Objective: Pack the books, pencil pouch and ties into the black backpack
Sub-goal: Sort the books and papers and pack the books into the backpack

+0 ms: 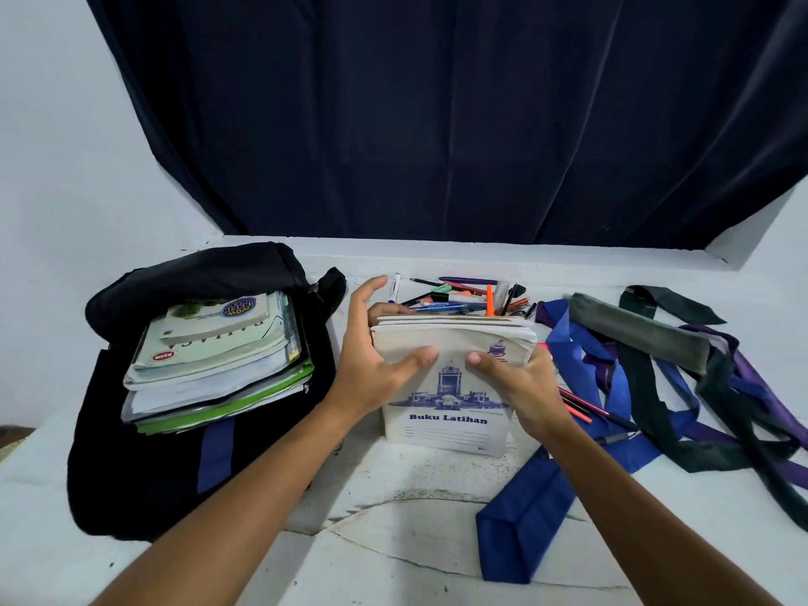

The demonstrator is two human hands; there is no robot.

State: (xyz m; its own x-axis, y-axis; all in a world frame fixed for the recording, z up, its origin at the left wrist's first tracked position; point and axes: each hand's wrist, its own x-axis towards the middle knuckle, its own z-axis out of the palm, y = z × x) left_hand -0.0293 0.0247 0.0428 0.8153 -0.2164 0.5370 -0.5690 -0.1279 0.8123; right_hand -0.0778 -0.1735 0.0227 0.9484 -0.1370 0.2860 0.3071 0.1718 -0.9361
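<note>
The black backpack (144,452) lies open at the left, with a stack of textbooks (214,360) sticking out of its mouth. In the middle, a bundle of pale exercise books (454,408) marked "Buku Latihan" stands on edge on the white table. My left hand (371,356) grips its left side, thumb on the front cover. My right hand (520,382) grips its right side the same way. A grey pencil pouch (638,332) lies on a tangle of blue, purple and black ties (612,387) at the right.
Loose pens and pencils (468,295) lie scattered behind the exercise books, and a few more (581,404) beside the ties. One blue tie (520,522) reaches toward the table's front. A dark curtain (437,124) hangs behind the white ledge (481,260).
</note>
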